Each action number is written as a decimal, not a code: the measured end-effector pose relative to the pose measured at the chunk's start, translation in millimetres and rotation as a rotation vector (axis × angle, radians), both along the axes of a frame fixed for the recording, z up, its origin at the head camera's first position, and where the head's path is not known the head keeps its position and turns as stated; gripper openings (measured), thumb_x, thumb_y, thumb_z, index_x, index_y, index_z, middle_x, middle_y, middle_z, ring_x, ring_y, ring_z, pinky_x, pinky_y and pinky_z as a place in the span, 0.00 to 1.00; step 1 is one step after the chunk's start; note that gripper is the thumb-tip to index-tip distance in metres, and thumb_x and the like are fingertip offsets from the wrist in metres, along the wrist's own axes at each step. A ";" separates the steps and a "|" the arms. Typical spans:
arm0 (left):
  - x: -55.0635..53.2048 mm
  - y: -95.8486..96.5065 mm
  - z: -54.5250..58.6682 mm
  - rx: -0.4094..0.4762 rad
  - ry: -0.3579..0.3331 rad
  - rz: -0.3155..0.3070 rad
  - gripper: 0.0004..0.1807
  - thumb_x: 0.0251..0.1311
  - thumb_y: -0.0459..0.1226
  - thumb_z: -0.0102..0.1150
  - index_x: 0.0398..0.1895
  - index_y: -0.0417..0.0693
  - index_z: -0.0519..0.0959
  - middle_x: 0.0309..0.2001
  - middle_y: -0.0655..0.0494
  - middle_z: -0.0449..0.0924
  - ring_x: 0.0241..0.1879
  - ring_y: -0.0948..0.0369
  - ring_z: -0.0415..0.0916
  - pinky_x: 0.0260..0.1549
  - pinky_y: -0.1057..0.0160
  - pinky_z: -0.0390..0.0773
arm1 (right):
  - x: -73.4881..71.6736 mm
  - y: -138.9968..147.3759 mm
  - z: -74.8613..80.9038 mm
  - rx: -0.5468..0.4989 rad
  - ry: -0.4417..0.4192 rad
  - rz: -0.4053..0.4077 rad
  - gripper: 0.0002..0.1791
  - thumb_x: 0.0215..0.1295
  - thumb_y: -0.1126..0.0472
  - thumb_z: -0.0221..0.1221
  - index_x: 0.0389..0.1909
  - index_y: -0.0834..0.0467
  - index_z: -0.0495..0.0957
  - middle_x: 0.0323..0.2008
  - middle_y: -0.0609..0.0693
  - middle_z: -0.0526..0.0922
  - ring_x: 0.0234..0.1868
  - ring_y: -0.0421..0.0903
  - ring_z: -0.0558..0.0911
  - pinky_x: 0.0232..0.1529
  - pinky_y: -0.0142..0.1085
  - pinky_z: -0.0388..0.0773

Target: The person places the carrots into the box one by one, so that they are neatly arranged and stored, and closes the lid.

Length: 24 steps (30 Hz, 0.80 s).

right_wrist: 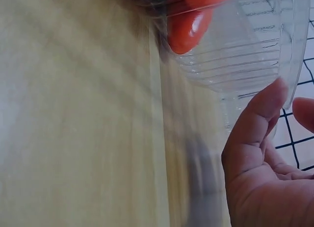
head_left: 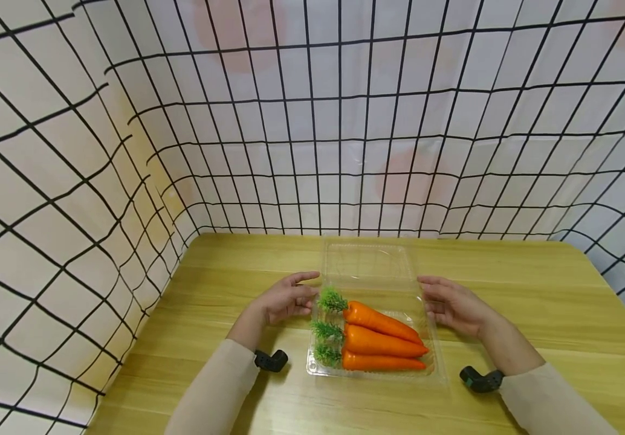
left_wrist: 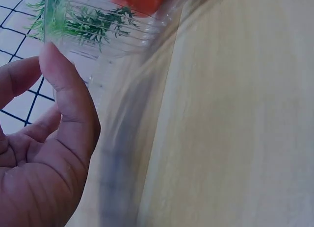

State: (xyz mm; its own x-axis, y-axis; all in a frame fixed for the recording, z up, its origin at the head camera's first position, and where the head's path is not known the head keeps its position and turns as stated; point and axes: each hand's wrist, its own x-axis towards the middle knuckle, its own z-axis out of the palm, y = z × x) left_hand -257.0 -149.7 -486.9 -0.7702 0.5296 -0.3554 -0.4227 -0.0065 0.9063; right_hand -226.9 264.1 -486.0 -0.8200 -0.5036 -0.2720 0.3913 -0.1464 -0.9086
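Observation:
A clear plastic clamshell box (head_left: 369, 376) lies with its lid (head_left: 367, 261) folded back, away from me. Inside it rest three orange carrots (head_left: 380, 341) with green leafy tops (head_left: 327, 329) pointing left. Beside the box's left edge, my left hand (head_left: 289, 299) has loosely bent fingers; in the left wrist view its thumb (left_wrist: 61, 72) comes up to the clear side wall. My right hand (head_left: 456, 305) is at the right edge near the hinge. Its thumb (right_wrist: 260, 109) stands against the clear rim in the right wrist view, with a gap to the forefinger.
The box sits on a light wooden table (head_left: 209, 260). A white cloth with black grid lines (head_left: 291, 151) stands behind the table and along both sides. Black wrist cameras (head_left: 271, 360) are worn at both wrists, below beige sleeves (head_left: 217, 386).

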 end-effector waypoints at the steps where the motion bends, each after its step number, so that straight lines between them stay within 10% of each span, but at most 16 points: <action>1: -0.3 0.0 0.4 -0.001 0.000 -0.003 0.35 0.72 0.33 0.54 0.80 0.49 0.57 0.38 0.55 0.79 0.29 0.65 0.77 0.33 0.70 0.83 | -0.4 0.1 -0.2 -0.018 0.004 0.006 0.15 0.82 0.59 0.46 0.63 0.46 0.72 0.40 0.43 0.82 0.37 0.37 0.83 0.40 0.29 0.84; 24: -1.7 1.9 0.4 0.021 0.016 0.003 0.36 0.71 0.29 0.54 0.80 0.50 0.57 0.40 0.53 0.76 0.30 0.64 0.77 0.34 0.69 0.85 | -1.5 -0.7 -3.5 -0.049 0.038 0.025 0.22 0.79 0.66 0.49 0.68 0.48 0.61 0.34 0.46 0.86 0.34 0.37 0.85 0.35 0.28 0.85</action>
State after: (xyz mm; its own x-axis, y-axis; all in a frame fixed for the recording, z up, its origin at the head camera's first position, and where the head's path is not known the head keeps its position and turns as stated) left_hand -258.8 -147.8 -486.5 -0.7774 0.5343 -0.3318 -0.4082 -0.0272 0.9125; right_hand -228.4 263.4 -489.4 -0.8161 -0.5363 -0.2153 0.3606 -0.1813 -0.9149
